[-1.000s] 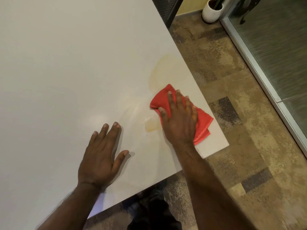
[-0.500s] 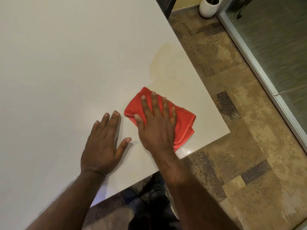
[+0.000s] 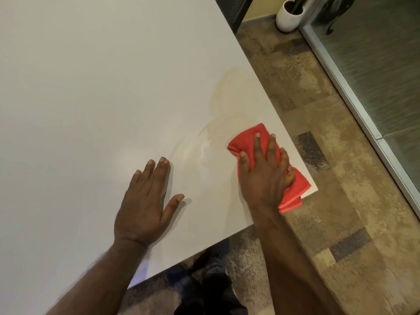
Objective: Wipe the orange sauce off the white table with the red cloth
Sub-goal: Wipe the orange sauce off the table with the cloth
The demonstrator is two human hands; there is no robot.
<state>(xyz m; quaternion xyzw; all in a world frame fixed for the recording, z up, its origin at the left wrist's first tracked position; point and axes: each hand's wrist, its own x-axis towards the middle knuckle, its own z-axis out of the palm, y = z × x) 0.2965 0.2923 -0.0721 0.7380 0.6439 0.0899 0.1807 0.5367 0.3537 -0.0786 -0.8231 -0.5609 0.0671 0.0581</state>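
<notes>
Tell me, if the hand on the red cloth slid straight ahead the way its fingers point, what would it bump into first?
Probably nothing solid: the right hand would push the red cloth onto the faint orange sauce smear on the white table.

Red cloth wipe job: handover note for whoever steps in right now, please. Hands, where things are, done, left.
Right hand: pressed flat on the red cloth, palm down, at the white table's near right corner; a fold of the cloth hangs over the edge.
Left hand: flat on the table, fingers spread, bracing, holding nothing.
Done: no thick orange sauce shows, only a thin yellowish film.
Left: a faint smear beyond the cloth near the right edge, and a wet streak between the hands. Both need more passes.
</notes>
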